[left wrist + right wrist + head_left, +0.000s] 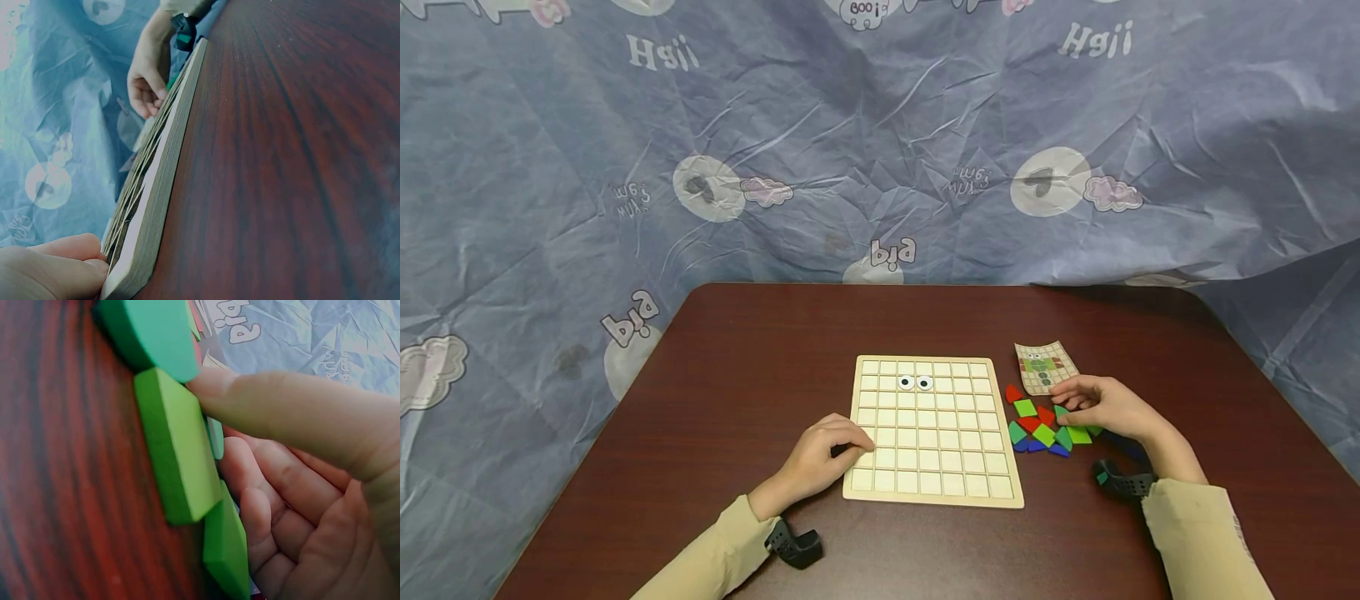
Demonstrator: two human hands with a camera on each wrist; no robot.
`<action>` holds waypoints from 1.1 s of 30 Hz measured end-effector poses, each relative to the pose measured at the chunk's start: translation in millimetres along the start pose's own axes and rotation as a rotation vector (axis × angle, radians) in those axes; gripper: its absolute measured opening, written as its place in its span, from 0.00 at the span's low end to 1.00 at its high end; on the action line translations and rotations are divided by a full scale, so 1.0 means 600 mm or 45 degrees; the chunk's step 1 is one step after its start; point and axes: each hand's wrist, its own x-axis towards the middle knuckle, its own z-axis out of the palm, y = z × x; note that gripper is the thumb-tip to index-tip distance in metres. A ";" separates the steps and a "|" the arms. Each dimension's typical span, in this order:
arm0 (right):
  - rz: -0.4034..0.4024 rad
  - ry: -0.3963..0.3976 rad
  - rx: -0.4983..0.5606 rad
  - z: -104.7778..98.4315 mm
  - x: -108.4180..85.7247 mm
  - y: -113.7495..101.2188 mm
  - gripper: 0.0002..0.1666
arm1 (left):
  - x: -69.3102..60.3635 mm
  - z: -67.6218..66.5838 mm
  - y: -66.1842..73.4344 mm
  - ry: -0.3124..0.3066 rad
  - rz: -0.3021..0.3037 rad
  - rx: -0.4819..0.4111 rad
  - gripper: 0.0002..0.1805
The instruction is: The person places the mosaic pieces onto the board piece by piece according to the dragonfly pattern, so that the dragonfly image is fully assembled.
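A pale wooden grid board [936, 437] lies on the table, with two googly-eye pieces [915, 383] in its upper cells. My left hand [820, 454] rests at the board's left edge, thumb and forefinger touching it; the left wrist view shows that thumb [84, 275] along the edge. To the right of the board, my right hand [1101, 406] hovers low over a pile of coloured pieces [1043, 433]. In the right wrist view its thumb [215, 384] touches a teal rounded piece [153, 337], beside a light green block [178, 447]. The other fingers are loosely bent.
A small pattern card [1041, 367] showing a green and red figure on a grid lies behind the pile, close to my right fingers. Red, green and blue pieces crowd the board's right edge. A printed blue-grey cloth [880, 150] hangs behind the dark wooden table [760, 358].
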 end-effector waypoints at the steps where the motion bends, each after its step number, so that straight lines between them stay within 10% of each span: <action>1: 0.006 0.001 -0.003 0.000 0.000 0.000 0.24 | 0.000 0.000 0.000 0.000 0.000 0.002 0.08; 20: 0.112 0.003 -0.039 0.001 0.002 -0.007 0.22 | 0.000 0.003 -0.001 0.002 -0.007 0.008 0.08; 33: -0.059 0.319 -0.091 0.015 0.021 -0.051 0.19 | 0.001 -0.001 0.002 -0.005 -0.006 0.008 0.08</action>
